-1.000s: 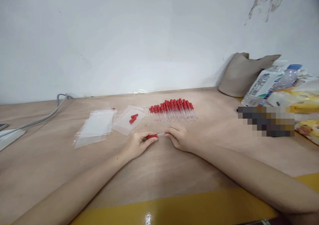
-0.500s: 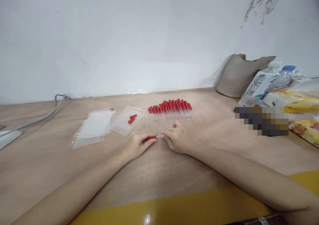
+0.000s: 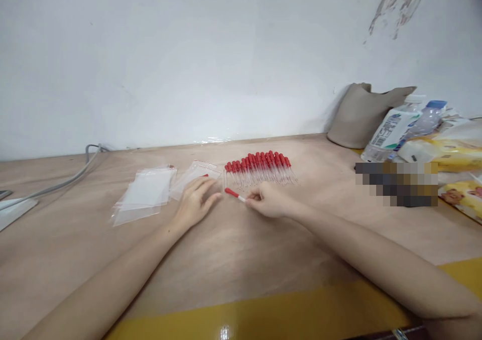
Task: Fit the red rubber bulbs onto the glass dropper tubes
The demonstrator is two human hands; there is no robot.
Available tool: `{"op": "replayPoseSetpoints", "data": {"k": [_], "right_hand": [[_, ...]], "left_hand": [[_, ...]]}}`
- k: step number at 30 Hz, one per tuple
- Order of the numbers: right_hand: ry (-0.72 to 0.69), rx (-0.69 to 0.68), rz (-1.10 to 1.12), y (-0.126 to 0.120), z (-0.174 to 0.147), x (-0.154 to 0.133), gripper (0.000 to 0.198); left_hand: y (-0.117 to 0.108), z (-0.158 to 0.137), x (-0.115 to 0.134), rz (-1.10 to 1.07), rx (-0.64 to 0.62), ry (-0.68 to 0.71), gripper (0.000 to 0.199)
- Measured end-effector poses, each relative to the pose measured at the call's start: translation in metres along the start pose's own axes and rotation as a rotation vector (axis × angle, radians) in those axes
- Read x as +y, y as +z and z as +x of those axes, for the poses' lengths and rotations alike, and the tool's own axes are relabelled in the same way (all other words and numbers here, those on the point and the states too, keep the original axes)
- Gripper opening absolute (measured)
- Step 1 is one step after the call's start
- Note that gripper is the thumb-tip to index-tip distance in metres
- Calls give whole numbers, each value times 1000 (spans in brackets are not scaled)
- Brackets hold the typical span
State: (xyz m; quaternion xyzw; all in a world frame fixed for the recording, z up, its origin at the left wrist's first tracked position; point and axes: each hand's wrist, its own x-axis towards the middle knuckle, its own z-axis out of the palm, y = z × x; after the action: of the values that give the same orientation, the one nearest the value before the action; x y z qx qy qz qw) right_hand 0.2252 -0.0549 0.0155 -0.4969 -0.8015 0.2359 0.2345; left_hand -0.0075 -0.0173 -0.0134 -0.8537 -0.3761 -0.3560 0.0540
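Note:
A dropper (image 3: 232, 193) with a red rubber bulb and a clear tube is pinched by its tube in my right hand (image 3: 266, 199), the bulb pointing left. My left hand (image 3: 196, 200) has its fingers apart and reaches over a clear zip bag (image 3: 198, 169), covering most of the red bulbs on it; only a bit of red shows. Just beyond my right hand, a row of droppers (image 3: 259, 164) lies side by side, red bulbs toward the wall and clear tubes toward me.
Left of my left hand lies a stack of clear zip bags (image 3: 145, 192). A grey cable (image 3: 79, 172) runs along the far left. At the right are a grey-brown container (image 3: 356, 116), plastic bottles (image 3: 391, 129) and yellow packages (image 3: 437, 149) by the wall.
My left hand has let go of the dropper's red bulb and moved left over the zip bag, its fingers opening. The right hand keeps the dropper, which has tilted with its bulb pointing away.

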Motion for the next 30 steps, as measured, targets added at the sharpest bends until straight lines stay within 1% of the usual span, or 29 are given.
{"op": "replayPoseSetpoints", "data": {"k": [1,3,5,7,10,13,16,20,23,25,27,30], "right_hand": [[66,31,33,-2,7,3,18],[163,128,29,-5,26,10,23],[228,290,-45,-5,47,16,28],[292,385,-143,-2,67,20,28],[343,417,-292,8,87,19,28],[373,415,-412,18,94,18,25],[372,404,-470,21,93,17,25],[358,414,-485,23,89,16,24],[237,453,-474,29,88,10,24],[146,441,-460,36,89,4,23],[112,392,-462,44,90,-1,24],[113,350,-473,52,89,-4,23]], "left_hand": [[-1,0,-7,35,16,-64,30],[-2,0,-21,89,25,-152,27],[0,0,-32,124,2,-214,26],[1,-1,-37,140,-42,-256,30],[3,-1,-37,150,-138,-297,37],[3,1,-35,134,-232,-358,39],[3,2,-36,84,-255,-358,38],[4,2,-36,42,-192,-325,32],[4,2,-33,25,-146,-290,27],[4,2,-31,28,-125,-284,24],[4,2,-31,32,-104,-286,21],[5,0,-33,28,-46,-272,18]]}}
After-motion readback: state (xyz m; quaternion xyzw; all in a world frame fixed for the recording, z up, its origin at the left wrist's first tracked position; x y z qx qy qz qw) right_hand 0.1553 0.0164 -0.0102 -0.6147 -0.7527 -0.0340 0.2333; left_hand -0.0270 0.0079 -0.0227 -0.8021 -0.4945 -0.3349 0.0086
